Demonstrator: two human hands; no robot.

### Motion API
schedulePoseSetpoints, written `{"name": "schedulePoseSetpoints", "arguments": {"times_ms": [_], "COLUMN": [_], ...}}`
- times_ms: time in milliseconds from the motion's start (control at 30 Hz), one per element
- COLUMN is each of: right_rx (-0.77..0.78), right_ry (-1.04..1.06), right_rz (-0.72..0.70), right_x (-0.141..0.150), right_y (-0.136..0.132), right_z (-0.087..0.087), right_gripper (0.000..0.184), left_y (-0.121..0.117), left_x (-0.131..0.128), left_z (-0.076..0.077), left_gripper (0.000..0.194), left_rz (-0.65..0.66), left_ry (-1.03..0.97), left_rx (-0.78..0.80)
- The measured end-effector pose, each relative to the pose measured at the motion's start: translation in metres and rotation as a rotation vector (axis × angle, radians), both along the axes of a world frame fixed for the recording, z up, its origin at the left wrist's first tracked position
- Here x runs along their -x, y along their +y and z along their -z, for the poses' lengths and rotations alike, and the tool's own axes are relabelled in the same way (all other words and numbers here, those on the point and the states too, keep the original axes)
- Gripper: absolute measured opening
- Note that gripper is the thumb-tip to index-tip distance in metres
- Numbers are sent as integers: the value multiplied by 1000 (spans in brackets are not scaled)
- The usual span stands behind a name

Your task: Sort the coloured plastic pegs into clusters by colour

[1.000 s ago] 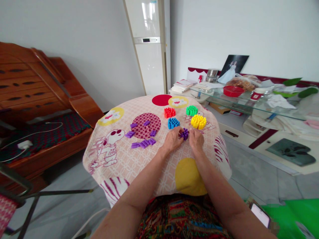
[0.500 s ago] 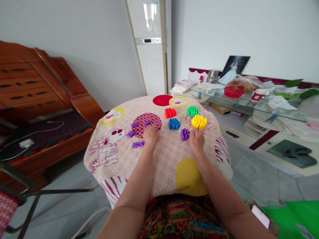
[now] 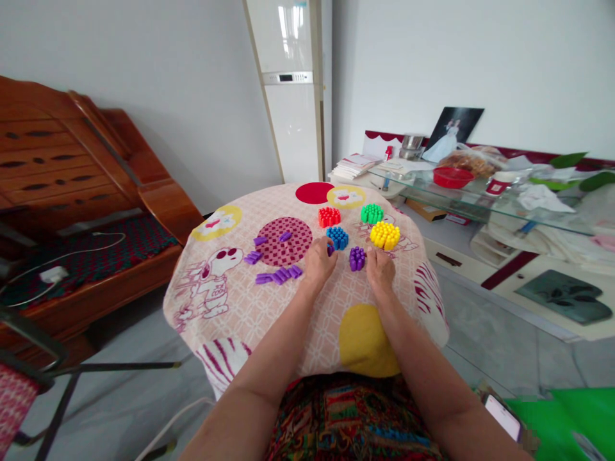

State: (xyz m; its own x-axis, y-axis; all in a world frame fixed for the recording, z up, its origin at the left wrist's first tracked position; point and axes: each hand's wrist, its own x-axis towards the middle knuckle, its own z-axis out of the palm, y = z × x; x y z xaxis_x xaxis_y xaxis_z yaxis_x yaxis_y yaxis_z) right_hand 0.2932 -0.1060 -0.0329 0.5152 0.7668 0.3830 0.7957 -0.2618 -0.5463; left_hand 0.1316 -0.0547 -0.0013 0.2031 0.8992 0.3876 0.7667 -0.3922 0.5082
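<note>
My left hand (image 3: 320, 264) is closed around a small purple plastic peg (image 3: 330, 248), just in front of the blue peg cluster (image 3: 337, 237). Right of it, a small cluster of purple pegs (image 3: 357, 258) stands upright on the cloth. My right hand (image 3: 381, 269) rests close beside that cluster, its fingers curled; what they hold, if anything, is hidden. Loose purple pegs (image 3: 283, 274) lie on their sides at the left, with several more around the dark pink dotted circle. Upright clusters of red pegs (image 3: 329, 217), green pegs (image 3: 371, 213) and yellow pegs (image 3: 385, 235) stand farther back.
A patterned cloth (image 3: 269, 326) covers the round table. A wooden bench (image 3: 96, 192) stands left and a folding chair (image 3: 48, 365) front left. At the right is a glass-topped cabinet (image 3: 528, 211) with a red bowl (image 3: 453, 177). A phone (image 3: 502, 416) lies low right.
My left hand has moved right from the loose purple pegs toward the upright purple cluster, carrying a purple peg. Loose pegs it had covered now show. My right hand has stayed beside the cluster.
</note>
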Motion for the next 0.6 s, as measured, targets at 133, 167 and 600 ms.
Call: {"name": "schedulePoseSetpoints", "arguments": {"times_ms": [133,167,600], "right_rx": [0,4,12], "right_ry": [-13,-16,-18], "right_rz": [-8,-9,-6], "right_x": [-1,-1,0], "right_y": [0,0,-1], "right_z": [1,1,0], "right_gripper": [50,50,51], "left_y": [-8,-9,-8], "left_x": [-15,-15,-3], "left_z": [5,6,0], "left_gripper": [36,37,30], "left_rz": [88,120,298], "left_ry": [90,112,89], "left_rx": [34,51,183]}}
